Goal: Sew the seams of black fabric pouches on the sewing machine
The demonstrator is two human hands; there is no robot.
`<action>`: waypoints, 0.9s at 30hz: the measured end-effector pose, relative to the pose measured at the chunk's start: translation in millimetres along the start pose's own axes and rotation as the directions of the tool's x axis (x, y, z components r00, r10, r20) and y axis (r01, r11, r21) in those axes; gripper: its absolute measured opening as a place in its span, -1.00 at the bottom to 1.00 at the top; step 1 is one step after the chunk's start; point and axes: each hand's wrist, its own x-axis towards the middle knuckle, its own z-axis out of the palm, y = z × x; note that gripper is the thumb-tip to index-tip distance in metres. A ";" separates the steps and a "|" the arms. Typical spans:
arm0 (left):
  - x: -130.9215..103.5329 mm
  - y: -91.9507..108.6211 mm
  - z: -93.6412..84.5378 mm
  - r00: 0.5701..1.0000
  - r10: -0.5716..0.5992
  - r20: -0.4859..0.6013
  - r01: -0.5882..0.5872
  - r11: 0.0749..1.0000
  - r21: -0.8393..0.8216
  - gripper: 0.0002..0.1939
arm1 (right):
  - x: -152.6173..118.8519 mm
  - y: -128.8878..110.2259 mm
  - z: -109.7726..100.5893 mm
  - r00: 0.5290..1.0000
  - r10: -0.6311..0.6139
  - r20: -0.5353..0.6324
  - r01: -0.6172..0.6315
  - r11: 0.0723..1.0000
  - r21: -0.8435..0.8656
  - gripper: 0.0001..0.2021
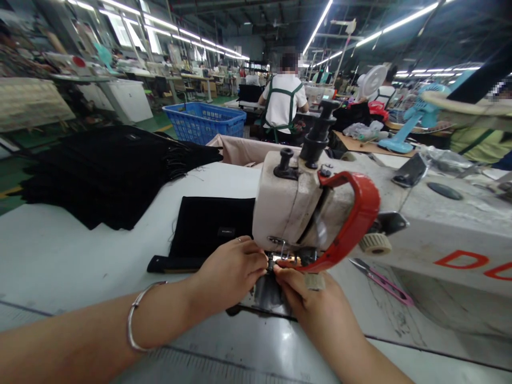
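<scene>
White tabletop [208, 181], black cloth [208, 224] partly hidden by sewing machine [280, 197], left hand [236, 269] beside right hand [310, 298], both grips impossible to tell.

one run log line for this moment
left hand: at sewing machine head, hold unclear | right hand: beside it, hold unclear | black fabric: flat, beyond left hand | pink-handled scissors: right of right hand

From the wearer's head we look forward and down, close over the left hand [232, 274] and right hand [316, 301]; the sewing machine [408, 197] fills our near right, and our view reaches far ceiling lights [317, 28].
</scene>
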 end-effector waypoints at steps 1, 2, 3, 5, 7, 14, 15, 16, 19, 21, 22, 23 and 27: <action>0.4 -0.7 -0.1 1.000 -0.001 -0.001 0.001 1.000 -0.005 -0.84 | 0.2 0.0 0.1 1.000 0.006 0.001 -0.006 1.000 -0.002 -0.79; 0.7 -1.2 -0.1 1.000 -0.002 -0.003 0.002 1.000 -0.010 -0.85 | 0.5 -0.3 0.0 1.000 0.008 0.004 -0.008 1.000 -0.004 -0.79; 0.9 -1.7 -0.1 1.000 -0.002 -0.004 0.002 1.000 -0.015 -0.86 | 0.9 -0.7 -0.2 1.000 0.009 0.003 -0.009 1.000 -0.007 -0.80; 1.0 -2.5 0.3 1.000 -0.001 -0.004 0.001 1.000 -0.021 -0.87 | 1.8 -1.5 -0.4 1.000 0.010 0.000 -0.010 1.000 -0.012 -0.80; 0.8 -3.4 1.1 1.000 0.001 -0.004 -0.001 1.000 -0.026 -0.88 | 2.1 -1.7 0.0 1.000 0.005 0.002 -0.005 1.000 -0.019 -0.81; 1.0 -3.9 2.6 1.000 0.006 -0.013 -0.007 0.999 -0.036 -0.88 | 2.3 -1.2 2.7 1.000 0.007 -0.017 -0.007 0.999 -0.044 -0.81; 1.3 -3.6 2.5 1.000 0.009 -0.013 -0.009 0.999 -0.037 -0.87 | 2.7 -1.4 2.8 1.000 0.011 -0.020 -0.012 1.000 -0.028 -0.81; 1.5 -3.4 2.4 1.000 0.010 -0.015 -0.011 0.999 -0.038 -0.87 | 3.1 -1.7 2.8 0.999 0.017 -0.027 -0.017 1.000 -0.013 -0.81; 2.1 -3.0 2.2 1.000 0.007 -0.022 -0.008 0.999 -0.039 -0.87 | 3.9 -2.4 2.9 0.998 0.032 -0.048 -0.032 0.999 0.014 -0.80; 2.3 -2.9 2.1 1.000 0.003 -0.025 -0.004 0.999 -0.037 -0.88 | 3.7 -2.7 3.3 0.998 0.042 -0.050 -0.041 0.999 0.023 -0.80; 2.3 -2.9 2.0 1.000 0.001 -0.025 -0.002 0.999 -0.036 -0.88 | 3.5 -2.7 3.5 0.998 0.048 -0.046 -0.046 0.998 0.032 -0.79; 2.3 -2.8 1.9 1.000 0.000 -0.022 -0.001 0.999 -0.035 -0.88 | 3.2 -2.7 3.8 0.998 0.055 -0.042 -0.053 0.998 0.041 -0.79; 2.3 -3.0 1.7 1.000 0.004 -0.009 -0.005 0.999 -0.036 -0.87 | 2.8 -2.3 5.5 0.997 0.069 -0.047 -0.066 0.996 0.063 -0.79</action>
